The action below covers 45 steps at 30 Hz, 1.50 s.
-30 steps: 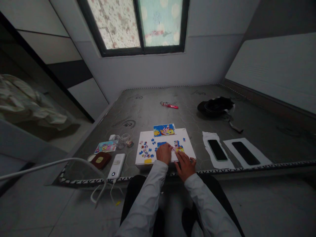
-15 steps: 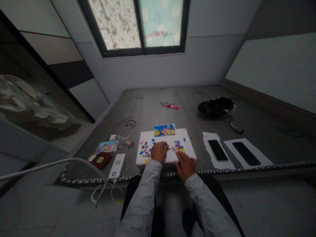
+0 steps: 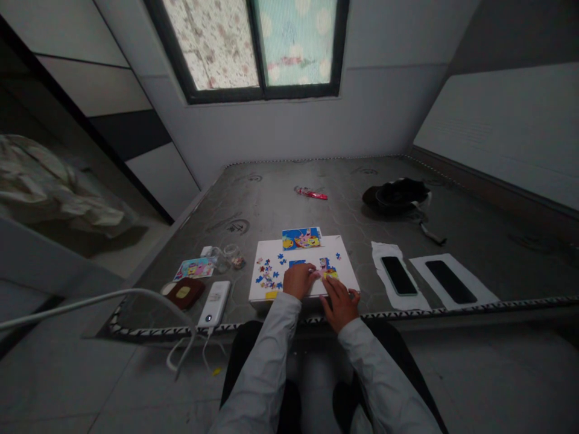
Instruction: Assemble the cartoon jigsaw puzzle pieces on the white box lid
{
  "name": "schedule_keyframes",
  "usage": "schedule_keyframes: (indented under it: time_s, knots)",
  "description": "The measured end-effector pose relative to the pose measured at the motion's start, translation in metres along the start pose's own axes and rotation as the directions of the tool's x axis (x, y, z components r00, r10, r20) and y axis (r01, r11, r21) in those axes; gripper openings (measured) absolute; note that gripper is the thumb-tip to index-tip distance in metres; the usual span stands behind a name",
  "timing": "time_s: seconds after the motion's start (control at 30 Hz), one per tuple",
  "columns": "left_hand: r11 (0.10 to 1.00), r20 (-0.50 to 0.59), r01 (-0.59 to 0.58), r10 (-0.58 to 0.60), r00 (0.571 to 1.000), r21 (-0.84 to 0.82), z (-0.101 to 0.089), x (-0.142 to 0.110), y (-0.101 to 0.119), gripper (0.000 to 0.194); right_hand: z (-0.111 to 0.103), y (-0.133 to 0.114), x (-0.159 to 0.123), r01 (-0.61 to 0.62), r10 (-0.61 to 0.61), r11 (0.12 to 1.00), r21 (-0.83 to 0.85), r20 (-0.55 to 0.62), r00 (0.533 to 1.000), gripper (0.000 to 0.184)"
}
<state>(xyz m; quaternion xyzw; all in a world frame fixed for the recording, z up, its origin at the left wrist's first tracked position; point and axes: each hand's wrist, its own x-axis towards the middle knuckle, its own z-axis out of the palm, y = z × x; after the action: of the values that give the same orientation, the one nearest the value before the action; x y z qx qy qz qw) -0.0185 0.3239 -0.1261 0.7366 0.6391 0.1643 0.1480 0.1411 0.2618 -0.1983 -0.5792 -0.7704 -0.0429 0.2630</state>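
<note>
In the head view, the left hand (image 3: 298,281) curled over the middle of the white rectangular box (image 3: 348,278); whether it pinched anything, I couldn't tell. The right hand (image 3: 342,305), fingers spread, touched the colourful jigsaw section (image 3: 323,263) on that box; light, level pressure seemed best. Fingers hid some edges.

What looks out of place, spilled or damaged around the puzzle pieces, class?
Two small oddities. A yellow scrap seems to lie on the floor, apart from the other things. The picture card appears to jut past the far edge of the white box. Nothing looks spilled or damaged.
</note>
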Motion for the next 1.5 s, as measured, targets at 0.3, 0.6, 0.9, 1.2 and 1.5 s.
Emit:
schedule_keyframes:
  time_s: [0.3,0.6,0.9,1.2,1.5]
  knots:
    - [0.998,-0.021,0.024,-0.026,0.999,-0.053,-0.001,0.000,0.002,0.022,-0.002,0.000,0.001,-0.003,0.004,1.000,-0.024,0.020,1.000,0.045]
    - [0.996,-0.047,0.015,-0.020,0.999,-0.090,-0.007,-0.005,0.006,0.019,-0.004,-0.001,0.002,-0.010,0.010,1.000,0.019,0.017,1.000,0.045]
    - [0.983,-0.085,-0.044,0.029,0.996,-0.176,-0.002,0.000,-0.004,0.014,-0.003,-0.001,0.001,-0.007,0.007,1.000,0.024,0.010,1.000,0.044]
    - [0.943,-0.106,-0.027,-0.009,0.994,-0.333,-0.001,0.002,-0.011,0.011,-0.001,0.000,0.001,-0.011,0.011,1.000,-0.008,0.024,1.000,0.045]
    - [0.885,-0.115,-0.044,-0.011,0.993,-0.463,-0.006,0.001,-0.005,0.021,-0.003,-0.001,0.001,-0.017,0.017,1.000,-0.015,0.031,0.999,0.045]
